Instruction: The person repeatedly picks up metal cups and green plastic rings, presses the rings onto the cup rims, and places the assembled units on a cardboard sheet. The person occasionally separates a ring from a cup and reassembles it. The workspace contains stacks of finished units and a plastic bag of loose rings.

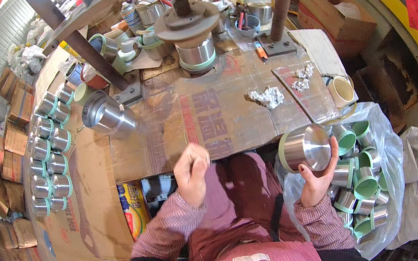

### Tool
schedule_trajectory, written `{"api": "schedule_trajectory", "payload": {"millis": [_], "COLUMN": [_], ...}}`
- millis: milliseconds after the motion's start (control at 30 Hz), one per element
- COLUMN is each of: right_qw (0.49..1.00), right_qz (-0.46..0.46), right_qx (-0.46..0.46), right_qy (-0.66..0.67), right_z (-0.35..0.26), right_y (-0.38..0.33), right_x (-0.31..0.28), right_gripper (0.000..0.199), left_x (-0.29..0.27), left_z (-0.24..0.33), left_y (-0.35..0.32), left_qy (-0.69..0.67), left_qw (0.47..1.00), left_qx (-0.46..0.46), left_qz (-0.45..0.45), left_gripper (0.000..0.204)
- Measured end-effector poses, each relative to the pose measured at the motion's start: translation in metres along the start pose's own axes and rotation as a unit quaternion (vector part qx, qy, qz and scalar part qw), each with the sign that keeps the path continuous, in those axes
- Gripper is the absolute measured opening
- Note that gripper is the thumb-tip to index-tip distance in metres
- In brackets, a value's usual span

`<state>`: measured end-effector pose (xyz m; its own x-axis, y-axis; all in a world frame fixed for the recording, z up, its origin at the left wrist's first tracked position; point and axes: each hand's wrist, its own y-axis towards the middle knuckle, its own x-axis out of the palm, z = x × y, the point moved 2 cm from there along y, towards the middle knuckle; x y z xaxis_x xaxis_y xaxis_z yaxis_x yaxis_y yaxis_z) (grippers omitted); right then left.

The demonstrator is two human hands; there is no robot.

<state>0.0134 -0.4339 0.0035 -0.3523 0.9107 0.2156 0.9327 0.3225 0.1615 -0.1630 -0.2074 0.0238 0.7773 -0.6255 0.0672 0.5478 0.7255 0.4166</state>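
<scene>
My right hand grips a silver metal cup with a pale green rim, tilted with its shiny round base toward the right. Just beyond the near edge of the cardboard-covered bench, my left hand is curled closed, slightly blurred, with nothing showing in it. A similar metal cup stands under the round disc of a spindle machine. Below and right of my right hand, a clear plastic bag holds several green-lined metal cups. Beside the machine's left post lies a larger steel vessel on its side.
Rows of metal cups stand on the left of the cardboard bench top. Crumpled foil, a metal rod and an orange utility knife lie at the right. Pots crowd the back; cartons are stacked far left.
</scene>
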Motion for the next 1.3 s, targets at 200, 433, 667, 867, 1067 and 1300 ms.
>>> {"api": "schedule_trajectory", "payload": {"millis": [200,433,667,867,1067,1300], "right_qw": [0.998,0.996,0.948,0.826,0.939,0.907], "right_qz": [-0.033,0.004,0.096,-0.022,-0.134,-0.289], "right_qx": [0.036,0.027,-0.030,-0.037,-0.075,-0.152], "right_qy": [0.043,-0.088,-0.302,-0.562,-0.309,-0.265], "right_z": [-0.002,-0.009,-0.021,-0.017,0.021,0.015], "right_y": [-0.019,-0.034,-0.040,-0.062,-0.025,-0.014], "right_x": [0.002,-0.071,-0.174,-0.205,-0.128,0.018], "right_gripper": [0.115,0.110,0.076,0.040,0.010,0.033], "left_x": [0.010,0.010,0.011,0.018,0.003,-0.125], "left_z": [-0.005,-0.023,-0.035,-0.041,-0.022,0.078], "left_y": [-0.078,-0.111,-0.122,-0.139,-0.150,-0.222], "left_qy": [-0.136,-0.185,-0.194,-0.175,-0.127,0.203], "left_qw": [0.981,0.955,0.934,0.925,0.941,0.925], "left_qx": [-0.132,-0.228,-0.300,-0.338,-0.310,-0.144], "left_qz": [0.038,0.041,-0.001,0.002,0.049,0.287], "left_gripper": [0.048,0.030,0.035,0.022,0.030,0.017]}}
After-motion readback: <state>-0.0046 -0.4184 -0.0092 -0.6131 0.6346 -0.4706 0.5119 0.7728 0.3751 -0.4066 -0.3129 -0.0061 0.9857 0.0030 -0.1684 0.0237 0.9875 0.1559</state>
